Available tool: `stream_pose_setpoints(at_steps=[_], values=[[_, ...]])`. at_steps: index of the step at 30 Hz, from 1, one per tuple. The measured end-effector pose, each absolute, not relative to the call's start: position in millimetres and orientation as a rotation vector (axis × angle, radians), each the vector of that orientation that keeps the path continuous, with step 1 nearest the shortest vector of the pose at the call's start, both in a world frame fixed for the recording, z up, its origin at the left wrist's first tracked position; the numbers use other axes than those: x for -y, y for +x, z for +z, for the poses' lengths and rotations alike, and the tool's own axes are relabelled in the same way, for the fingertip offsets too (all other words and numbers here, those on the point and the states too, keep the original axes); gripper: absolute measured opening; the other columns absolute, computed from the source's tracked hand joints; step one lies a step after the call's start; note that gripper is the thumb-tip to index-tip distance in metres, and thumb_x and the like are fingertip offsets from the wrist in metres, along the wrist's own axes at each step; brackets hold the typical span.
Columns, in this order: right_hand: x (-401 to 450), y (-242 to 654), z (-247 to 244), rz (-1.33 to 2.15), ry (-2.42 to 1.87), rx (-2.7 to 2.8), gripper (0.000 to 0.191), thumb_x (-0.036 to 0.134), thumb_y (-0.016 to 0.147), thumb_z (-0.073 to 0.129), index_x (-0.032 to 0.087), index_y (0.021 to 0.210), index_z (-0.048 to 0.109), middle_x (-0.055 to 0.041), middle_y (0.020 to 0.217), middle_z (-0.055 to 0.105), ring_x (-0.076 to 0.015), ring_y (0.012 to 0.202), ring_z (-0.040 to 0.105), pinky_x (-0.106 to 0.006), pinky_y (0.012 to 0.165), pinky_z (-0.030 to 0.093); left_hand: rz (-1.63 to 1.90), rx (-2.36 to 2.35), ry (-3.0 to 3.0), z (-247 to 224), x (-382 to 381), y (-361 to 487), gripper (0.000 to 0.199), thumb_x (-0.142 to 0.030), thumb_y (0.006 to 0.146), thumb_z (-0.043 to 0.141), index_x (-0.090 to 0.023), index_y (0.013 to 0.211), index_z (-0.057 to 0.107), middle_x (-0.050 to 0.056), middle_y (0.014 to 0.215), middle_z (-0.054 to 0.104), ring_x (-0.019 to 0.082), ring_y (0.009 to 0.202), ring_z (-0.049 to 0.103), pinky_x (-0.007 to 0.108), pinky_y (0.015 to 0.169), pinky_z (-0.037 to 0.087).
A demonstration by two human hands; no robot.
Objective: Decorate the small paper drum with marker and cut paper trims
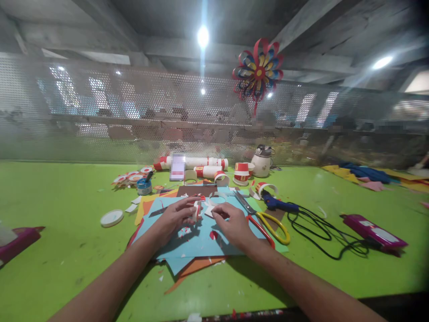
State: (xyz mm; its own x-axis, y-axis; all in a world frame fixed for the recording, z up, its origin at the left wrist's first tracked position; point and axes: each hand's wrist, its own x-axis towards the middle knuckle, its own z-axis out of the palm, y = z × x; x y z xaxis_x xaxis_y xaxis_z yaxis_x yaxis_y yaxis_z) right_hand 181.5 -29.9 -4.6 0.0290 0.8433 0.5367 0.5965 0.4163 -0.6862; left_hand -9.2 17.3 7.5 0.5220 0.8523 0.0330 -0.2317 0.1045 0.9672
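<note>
My left hand (177, 217) is closed around a small white-and-red paper-cup piece (197, 212), held upright over a stack of coloured paper. To its right, my right hand (231, 221) pinches a small white piece of paper (209, 211) between thumb and fingers. Under both hands lies a light blue sheet (197, 248) dotted with red and white scraps. Scissors (250, 206) with one yellow and one red handle rest beside my right hand. A pale paper ring (217, 198) sits just beyond the hands.
Right of the paper are a blue glue gun (278, 203) with black cable and a purple device (375, 231). A blue jar (144, 186) and white lid (111, 218) lie left. Behind stand a phone (177, 167), cut cups (241, 172), white tubes (201, 163) and a jug (262, 162).
</note>
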Motion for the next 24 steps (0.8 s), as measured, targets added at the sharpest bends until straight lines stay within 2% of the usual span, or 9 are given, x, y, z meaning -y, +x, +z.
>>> stream_pose_setpoints(at_steps=[5, 9, 14, 17, 20, 24], values=[[20, 185, 24, 0.264, -1.263, 1.769, 0.016, 0.016, 0.079, 0.057, 0.019, 0.067, 0.067, -0.0019, 0.068, 0.067, -0.0154, 0.064, 0.057, -0.027, 0.062, 0.045, 0.894, -0.555, 1.054, 7, -20, -13, 0.042, -0.021, 0.076, 0.073, -0.017, 0.117, 0.063, 0.007, 0.089, 0.068, 0.017, 0.077, 0.066, 0.027, 0.071, 0.051], [12, 185, 42, 0.259, -1.226, 1.812, 0.015, 0.017, 0.081, 0.057, 0.018, 0.073, 0.070, -0.0018, 0.071, 0.070, -0.0145, 0.065, 0.059, -0.026, 0.062, 0.045, 0.864, -0.481, 0.994, 11, -21, -14, 0.037, -0.022, 0.078, 0.071, -0.015, 0.114, 0.064, 0.010, 0.101, 0.068, 0.018, 0.083, 0.068, 0.028, 0.075, 0.053], [17, 184, 32, 0.227, -1.190, 1.789, 0.015, 0.020, 0.085, 0.055, 0.017, 0.083, 0.070, -0.0046, 0.079, 0.070, -0.0158, 0.071, 0.061, -0.027, 0.067, 0.048, 0.889, -0.496, 1.044, 11, -18, -14, 0.040, -0.020, 0.078, 0.073, -0.017, 0.116, 0.064, 0.008, 0.103, 0.067, 0.016, 0.083, 0.065, 0.025, 0.072, 0.052], [22, 186, 23, 0.196, -1.175, 1.788, 0.014, 0.020, 0.086, 0.056, 0.017, 0.084, 0.070, -0.0057, 0.079, 0.068, -0.0177, 0.073, 0.061, -0.030, 0.070, 0.048, 0.917, -0.545, 1.117, 8, -16, -12, 0.044, -0.019, 0.077, 0.075, -0.020, 0.118, 0.063, 0.008, 0.105, 0.067, 0.018, 0.088, 0.065, 0.027, 0.074, 0.052], [24, 188, 18, 0.178, -1.165, 1.791, 0.014, 0.020, 0.088, 0.055, 0.018, 0.082, 0.068, -0.0054, 0.079, 0.067, -0.0182, 0.076, 0.060, -0.030, 0.072, 0.047, 0.917, -0.542, 1.137, 8, -15, -11, 0.045, -0.019, 0.076, 0.077, -0.020, 0.119, 0.064, 0.009, 0.109, 0.066, 0.020, 0.093, 0.065, 0.029, 0.078, 0.052], [23, 189, 15, 0.175, -1.160, 1.788, 0.022, 0.023, 0.089, 0.054, 0.020, 0.068, 0.060, -0.0030, 0.070, 0.063, -0.0172, 0.071, 0.058, -0.029, 0.068, 0.044, 0.876, -0.498, 1.019, 11, -13, -11, 0.041, -0.026, 0.077, 0.076, -0.019, 0.116, 0.066, 0.009, 0.105, 0.068, 0.020, 0.084, 0.065, 0.032, 0.074, 0.054]])
